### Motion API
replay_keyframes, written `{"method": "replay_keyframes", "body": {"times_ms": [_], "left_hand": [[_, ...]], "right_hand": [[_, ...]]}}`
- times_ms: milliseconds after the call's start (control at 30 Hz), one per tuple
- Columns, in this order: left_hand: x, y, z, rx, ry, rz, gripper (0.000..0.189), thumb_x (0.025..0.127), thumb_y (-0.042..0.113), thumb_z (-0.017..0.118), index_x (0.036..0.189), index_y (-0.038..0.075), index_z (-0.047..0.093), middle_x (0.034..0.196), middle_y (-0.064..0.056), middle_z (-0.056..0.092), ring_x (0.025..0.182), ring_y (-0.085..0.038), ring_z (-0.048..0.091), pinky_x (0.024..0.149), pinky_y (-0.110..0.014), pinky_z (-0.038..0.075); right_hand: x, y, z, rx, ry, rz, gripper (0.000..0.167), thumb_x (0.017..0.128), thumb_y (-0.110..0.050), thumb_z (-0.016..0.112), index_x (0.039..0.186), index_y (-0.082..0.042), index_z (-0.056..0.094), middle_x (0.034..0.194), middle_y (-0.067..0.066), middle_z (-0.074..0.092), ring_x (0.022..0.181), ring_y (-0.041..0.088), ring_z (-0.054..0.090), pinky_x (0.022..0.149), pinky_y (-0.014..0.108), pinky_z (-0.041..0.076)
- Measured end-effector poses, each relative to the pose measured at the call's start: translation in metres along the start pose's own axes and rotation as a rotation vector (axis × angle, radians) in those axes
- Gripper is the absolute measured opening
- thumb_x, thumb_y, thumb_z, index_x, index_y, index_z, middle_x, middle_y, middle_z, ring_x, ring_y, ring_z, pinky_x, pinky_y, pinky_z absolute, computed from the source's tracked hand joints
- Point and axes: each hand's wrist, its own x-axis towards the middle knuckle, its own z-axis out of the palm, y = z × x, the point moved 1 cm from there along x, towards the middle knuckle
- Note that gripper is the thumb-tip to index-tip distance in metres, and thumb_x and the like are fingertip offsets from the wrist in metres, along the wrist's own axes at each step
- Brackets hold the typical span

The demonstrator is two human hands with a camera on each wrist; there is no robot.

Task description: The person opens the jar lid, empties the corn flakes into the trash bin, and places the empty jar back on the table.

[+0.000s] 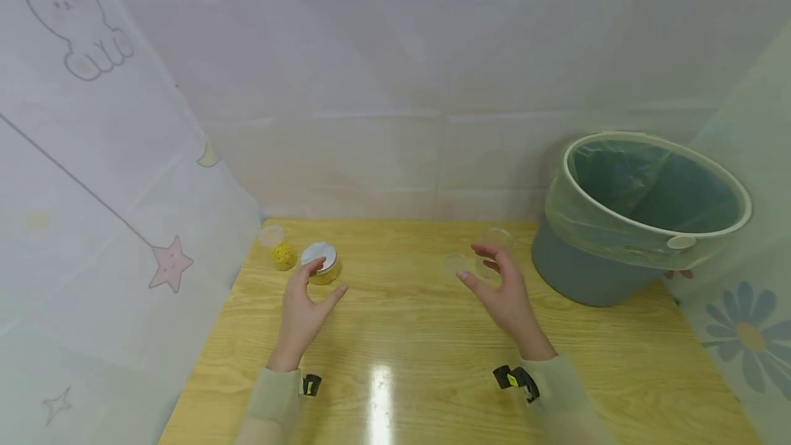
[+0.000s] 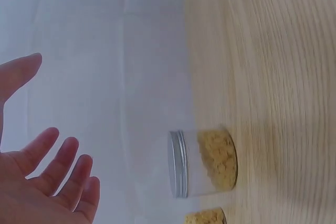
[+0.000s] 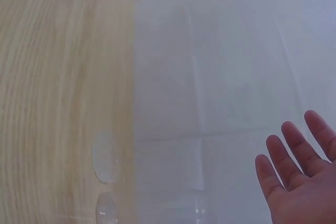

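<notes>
My left hand point(image 1: 303, 318), thumb spread from the fingers, is held over the table beside a clear jar point(image 1: 324, 277) with a silver lid. The left wrist view shows that jar point(image 2: 218, 158) upright, partly filled with yellow pieces, with a gap between it and the hand point(image 2: 50, 187). Over on the right, my right hand point(image 1: 508, 297) hovers with thumb and fingers apart. It overlaps a clear round container point(image 1: 497, 235) in the head view. A flat clear disc point(image 1: 455, 265) lies left of that container. Nothing is in either hand.
Left of the lidded jar is a smaller clear container of yellow pieces point(image 1: 283, 257). A large grey bin point(image 1: 587, 273) with a bag liner and white rim stands on the table's right side. Printed sheets point(image 1: 371, 156) hang behind and beside the wooden table point(image 1: 395, 321).
</notes>
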Motion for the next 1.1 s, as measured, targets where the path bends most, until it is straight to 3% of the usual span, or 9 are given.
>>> {"method": "replay_keyframes", "body": {"times_ms": [167,433,600,833,1100], "left_hand": [[0.014,-0.012,-0.008,0.054,0.021,-0.013,0.066,0.084,0.021,0.087,0.138,-0.001,0.056,0.130,-0.018,0.059,0.118,-0.038,0.051,0.099,-0.054,0.039],[0.049,-0.025,-0.011,0.124,-0.052,-0.115,0.070,0.088,0.037,0.082,0.144,0.006,0.052,0.136,-0.014,0.052,0.125,-0.037,0.046,0.102,-0.057,0.038],[0.065,-0.045,-0.003,0.169,-0.088,-0.197,0.074,0.087,0.035,0.083,0.145,0.002,0.050,0.137,-0.017,0.049,0.127,-0.039,0.043,0.103,-0.058,0.038],[0.069,-0.080,0.015,0.204,-0.132,-0.331,0.086,0.085,0.032,0.085,0.147,-0.006,0.041,0.141,-0.029,0.042,0.129,-0.045,0.038,0.104,-0.061,0.038],[0.062,-0.103,0.034,0.241,-0.099,-0.389,0.103,0.082,0.038,0.086,0.150,-0.013,0.028,0.144,-0.035,0.036,0.128,-0.050,0.041,0.103,-0.062,0.039]], "right_hand": [[-0.006,-0.001,0.007,-0.010,-0.050,0.001,0.046,0.091,0.000,0.075,0.133,0.005,0.056,0.134,0.025,0.055,0.124,0.040,0.049,0.101,0.059,0.039],[-0.011,-0.003,0.018,0.016,-0.097,0.014,0.047,0.090,0.000,0.076,0.133,0.004,0.056,0.135,0.026,0.054,0.123,0.042,0.050,0.101,0.058,0.039],[-0.013,0.019,0.027,0.017,-0.100,0.001,0.050,0.090,-0.001,0.077,0.135,0.002,0.055,0.135,0.022,0.055,0.124,0.041,0.050,0.101,0.059,0.040],[-0.018,0.041,0.031,0.010,-0.116,0.014,0.050,0.092,-0.014,0.078,0.137,-0.011,0.057,0.137,0.008,0.057,0.126,0.027,0.051,0.104,0.051,0.041],[-0.023,0.043,0.033,0.015,-0.139,0.041,0.048,0.093,-0.019,0.078,0.136,-0.014,0.057,0.134,0.003,0.058,0.125,0.026,0.052,0.104,0.054,0.040]]}}
